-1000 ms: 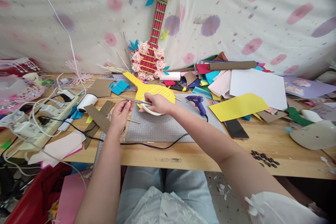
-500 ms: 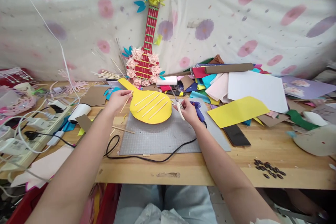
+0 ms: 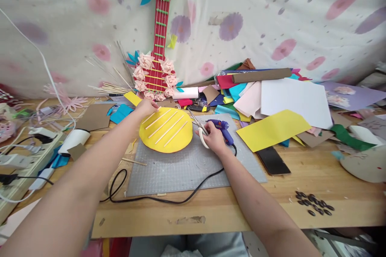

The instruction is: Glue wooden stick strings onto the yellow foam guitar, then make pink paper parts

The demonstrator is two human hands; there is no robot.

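Arms stretched fwd over grey gridded mat [image 3: 193,168]. R hand [image 3: 213,139], palm down, closed round white-handled scissors [image 3: 199,127], beside blue glue gun [image 3: 221,127]. Round yellow foam cutout [image 3: 165,132], thin sticks glued across, lies flat on mat. L hand [image 3: 147,107] fingertips on its far edge; can't tell if pinching.

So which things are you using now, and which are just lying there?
In use: yellow cutout touched by left hand; wooden sticks on it; scissors in right hand.
Lying about: phone, cardboard tube, red guitar, dark seeds.
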